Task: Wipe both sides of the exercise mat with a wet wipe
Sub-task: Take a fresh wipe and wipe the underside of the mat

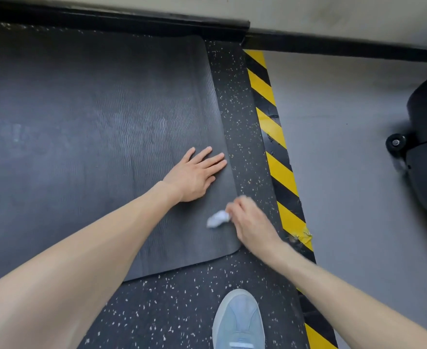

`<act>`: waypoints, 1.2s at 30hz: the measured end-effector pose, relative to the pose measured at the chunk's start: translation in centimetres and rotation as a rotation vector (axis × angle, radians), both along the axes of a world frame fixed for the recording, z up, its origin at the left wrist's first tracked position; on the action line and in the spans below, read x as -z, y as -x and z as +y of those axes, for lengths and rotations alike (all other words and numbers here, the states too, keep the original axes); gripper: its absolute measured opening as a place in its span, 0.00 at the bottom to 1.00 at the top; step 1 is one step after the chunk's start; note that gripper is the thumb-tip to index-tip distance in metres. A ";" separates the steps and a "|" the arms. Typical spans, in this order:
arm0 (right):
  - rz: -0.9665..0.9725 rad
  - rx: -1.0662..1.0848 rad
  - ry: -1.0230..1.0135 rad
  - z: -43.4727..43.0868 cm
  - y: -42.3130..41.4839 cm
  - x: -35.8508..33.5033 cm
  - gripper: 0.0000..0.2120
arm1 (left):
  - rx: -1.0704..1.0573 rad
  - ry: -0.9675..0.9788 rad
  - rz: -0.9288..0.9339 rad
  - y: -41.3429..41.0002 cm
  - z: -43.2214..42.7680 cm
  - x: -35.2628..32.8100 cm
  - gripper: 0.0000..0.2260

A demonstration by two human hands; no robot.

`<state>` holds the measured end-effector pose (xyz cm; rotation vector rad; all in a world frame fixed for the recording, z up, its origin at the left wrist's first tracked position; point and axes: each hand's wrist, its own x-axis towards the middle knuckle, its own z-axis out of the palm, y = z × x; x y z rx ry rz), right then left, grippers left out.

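Observation:
A dark grey ribbed exercise mat (86,117) lies flat on the speckled rubber floor, its right end near me. My left hand (194,175) presses flat on the mat near its right edge, fingers straight and spread. My right hand (250,220) is blurred with motion at the mat's right edge and pinches a crumpled white wet wipe (217,219) against the mat surface. A paler sheen shows on the mat's middle.
Black speckled rubber flooring (182,311) surrounds the mat. A yellow-and-black hazard strip (280,170) runs along the right, with grey floor beyond. A black wheeled machine base (424,137) stands at far right. My blue shoe (239,321) is at the bottom. A black baseboard (121,18) runs behind.

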<state>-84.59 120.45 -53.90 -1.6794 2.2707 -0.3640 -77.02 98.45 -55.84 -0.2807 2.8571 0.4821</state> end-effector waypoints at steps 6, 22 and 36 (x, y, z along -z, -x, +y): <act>0.038 0.074 0.062 -5.5 2.2 0.2 0.04 | 0.018 0.014 -0.042 0.1 0.1 -0.5 0.25; 0.016 0.064 0.082 -9.5 4.1 1.0 0.09 | -0.333 -0.152 0.184 -0.8 -1.7 -0.4 0.25; 0.009 0.057 0.107 -10.6 5.5 0.9 0.15 | -0.316 0.029 -0.012 -1.9 -2.9 -1.0 0.64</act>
